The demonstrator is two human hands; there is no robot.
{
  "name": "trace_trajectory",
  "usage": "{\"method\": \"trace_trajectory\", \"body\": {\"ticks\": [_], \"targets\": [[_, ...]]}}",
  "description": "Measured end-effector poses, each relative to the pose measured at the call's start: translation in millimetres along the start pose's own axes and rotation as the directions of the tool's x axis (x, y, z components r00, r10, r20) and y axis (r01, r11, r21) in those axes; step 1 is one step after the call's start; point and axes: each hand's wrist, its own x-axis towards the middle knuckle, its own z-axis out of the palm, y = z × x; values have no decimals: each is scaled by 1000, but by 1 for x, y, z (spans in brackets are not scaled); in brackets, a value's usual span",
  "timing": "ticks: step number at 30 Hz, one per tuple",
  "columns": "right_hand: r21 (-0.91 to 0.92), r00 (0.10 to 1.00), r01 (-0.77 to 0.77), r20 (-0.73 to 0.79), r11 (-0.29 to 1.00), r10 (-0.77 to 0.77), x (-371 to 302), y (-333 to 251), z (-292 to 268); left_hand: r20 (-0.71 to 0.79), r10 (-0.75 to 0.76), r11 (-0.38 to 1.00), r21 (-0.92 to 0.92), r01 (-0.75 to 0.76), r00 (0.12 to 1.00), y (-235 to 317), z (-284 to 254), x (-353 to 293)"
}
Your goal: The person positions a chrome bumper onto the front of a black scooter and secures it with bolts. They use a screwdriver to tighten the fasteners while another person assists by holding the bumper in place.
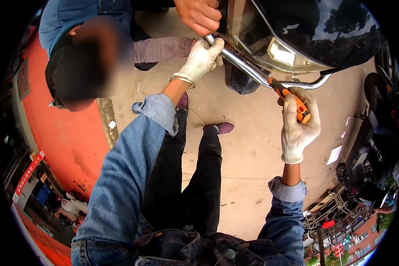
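Note:
My left hand point(199, 60), in a white work glove, is closed round a shiny chrome bar point(248, 70). The bar runs along the lower edge of a glossy black vehicle body point(317, 26). In my right hand point(300, 126), also gloved, is an orange-and-black screwdriver point(300, 106). Its front end points up-left and reaches the bar below a clear lamp point(280, 52); the tip itself cannot be made out. Another person's bare hand point(200, 15) is curled at the bar's upper end, just above my left hand.
A person in a blue jacket point(86, 13) leans in at the left, a mauve-grey sleeve point(164, 48) reaching behind my left hand. Parked two-wheelers point(372, 146) line the right side. Red paving point(71, 142) borders the pale ground point(248, 164). A white paper point(334, 154) lies there.

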Motion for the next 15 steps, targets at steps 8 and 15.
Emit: {"method": "trace_trajectory", "body": {"ticks": [8,15], "targets": [[-80,1000,12,-19,997,-14,-1,-15,30,74,-35,995,-87,41,997,7,0,2],[-298,978,208,41,932,-205,25,-55,54,80,33,999,-23,-31,996,4,-4,5]]}}
